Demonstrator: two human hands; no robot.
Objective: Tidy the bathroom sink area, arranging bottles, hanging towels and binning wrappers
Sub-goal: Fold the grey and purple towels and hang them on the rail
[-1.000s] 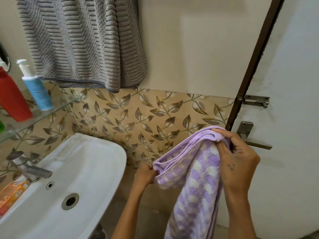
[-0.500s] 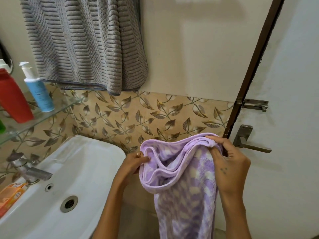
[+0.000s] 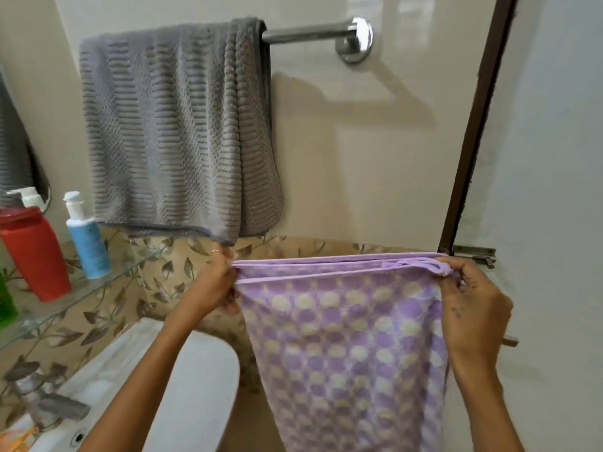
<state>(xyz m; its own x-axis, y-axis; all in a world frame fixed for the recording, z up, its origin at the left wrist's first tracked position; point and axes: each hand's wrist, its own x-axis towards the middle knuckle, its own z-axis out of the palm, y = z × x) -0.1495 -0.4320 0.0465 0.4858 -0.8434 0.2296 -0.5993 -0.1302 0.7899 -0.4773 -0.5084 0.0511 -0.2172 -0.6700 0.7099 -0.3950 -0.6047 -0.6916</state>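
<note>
Two hands (image 3: 208,285) (image 3: 473,305), one purple towel (image 3: 342,337)

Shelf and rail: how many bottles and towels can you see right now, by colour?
Red bottle: 1
Blue bottle: 1
Green bottle: 1, cut off at the frame edge
Grey towel: 1, on the rail
Purple towel: 1, held by the left hand and right hand
Total: 5

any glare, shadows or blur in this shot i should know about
Head view: glare on the chrome rail mount, which throws a slanting shadow on the wall beneath; wide-angle bending tilts the door frame; the tap and sink at lower left look soft and smeared; the purple towel and both hands stay fairly sharp.
</note>
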